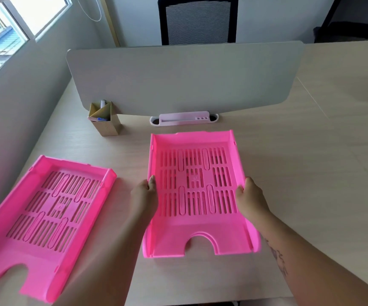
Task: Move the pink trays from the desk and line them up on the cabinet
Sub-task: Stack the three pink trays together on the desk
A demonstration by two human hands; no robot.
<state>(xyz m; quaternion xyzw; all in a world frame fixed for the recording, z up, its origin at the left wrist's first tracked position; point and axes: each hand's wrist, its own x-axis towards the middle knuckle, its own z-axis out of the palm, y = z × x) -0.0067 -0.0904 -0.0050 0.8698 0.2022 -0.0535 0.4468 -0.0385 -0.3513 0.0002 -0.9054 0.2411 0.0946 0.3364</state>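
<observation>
Two pink slotted trays are on the light wooden desk (311,173). The middle tray (196,228) is in front of me, its notched open end toward me. My left hand (144,195) grips its left wall and my right hand (250,197) grips its right wall. I cannot tell whether this tray rests on the desk or is lifted slightly. The second pink tray (43,217) lies flat at the left, turned at an angle, with no hand on it. No cabinet is in view.
A grey divider panel (185,78) stands across the desk behind the trays. A cardboard pen holder (104,119) sits at its left foot and a white cable tray (184,119) at its base. A black chair (198,21) stands beyond. A wall and window are at the left.
</observation>
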